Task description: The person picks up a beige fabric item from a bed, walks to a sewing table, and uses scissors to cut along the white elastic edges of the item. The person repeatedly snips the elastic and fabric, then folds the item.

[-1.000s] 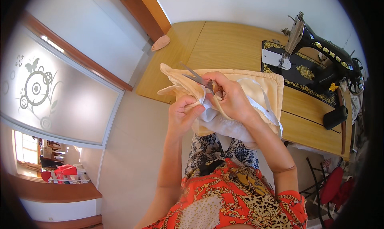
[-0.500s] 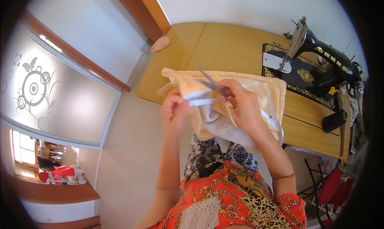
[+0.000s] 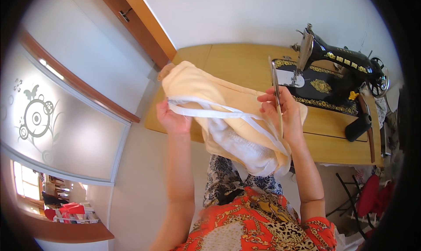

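Cream garment [image 3: 206, 93] — both hands, scissors [image 3: 276, 91]

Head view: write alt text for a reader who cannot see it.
Two bare hands hold up a cream garment by its white strap: the left hand grips one end, the right hand the other, with scissors. Behind, a black sewing machine stands on a wooden table.

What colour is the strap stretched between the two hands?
White, running across the pale yellow cloth; the strap shows best in the head view.
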`<state>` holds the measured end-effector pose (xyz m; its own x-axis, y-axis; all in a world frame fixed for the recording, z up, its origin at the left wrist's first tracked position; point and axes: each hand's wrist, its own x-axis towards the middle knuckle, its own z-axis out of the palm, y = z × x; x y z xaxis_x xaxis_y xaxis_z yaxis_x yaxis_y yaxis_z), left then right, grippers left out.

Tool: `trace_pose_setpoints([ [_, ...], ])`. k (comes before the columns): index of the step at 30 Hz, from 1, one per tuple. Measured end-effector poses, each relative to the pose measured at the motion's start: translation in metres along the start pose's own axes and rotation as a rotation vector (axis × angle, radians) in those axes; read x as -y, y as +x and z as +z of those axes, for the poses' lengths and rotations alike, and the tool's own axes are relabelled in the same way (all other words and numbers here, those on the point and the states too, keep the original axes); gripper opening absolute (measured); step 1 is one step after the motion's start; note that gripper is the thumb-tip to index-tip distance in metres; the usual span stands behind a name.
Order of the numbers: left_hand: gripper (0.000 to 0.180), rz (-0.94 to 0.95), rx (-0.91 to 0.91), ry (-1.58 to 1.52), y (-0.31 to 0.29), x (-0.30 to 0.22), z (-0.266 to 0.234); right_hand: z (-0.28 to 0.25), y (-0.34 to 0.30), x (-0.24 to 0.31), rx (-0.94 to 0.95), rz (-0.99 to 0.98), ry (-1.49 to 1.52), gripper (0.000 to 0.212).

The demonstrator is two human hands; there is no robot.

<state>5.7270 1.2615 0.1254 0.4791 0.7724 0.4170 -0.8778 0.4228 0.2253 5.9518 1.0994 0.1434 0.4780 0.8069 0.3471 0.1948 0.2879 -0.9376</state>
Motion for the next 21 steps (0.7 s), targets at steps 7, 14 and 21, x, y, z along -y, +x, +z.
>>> trace_pose_setpoints([
  [7,0.055,-0.040,0.128,0.074,0.005,0.020,-0.008,0.033,0.010,0.023,0.162,-0.136,-0.180,0.033],
  [14,0.051,0.159,-0.107,0.319,-0.002,0.013,-0.007,0.040,0.004,0.020,0.291,-0.153,-0.197,0.036],
  [21,0.027,0.555,-0.928,1.387,-0.013,-0.028,-0.025,0.007,-0.004,0.002,0.254,0.030,-0.414,0.034],
])
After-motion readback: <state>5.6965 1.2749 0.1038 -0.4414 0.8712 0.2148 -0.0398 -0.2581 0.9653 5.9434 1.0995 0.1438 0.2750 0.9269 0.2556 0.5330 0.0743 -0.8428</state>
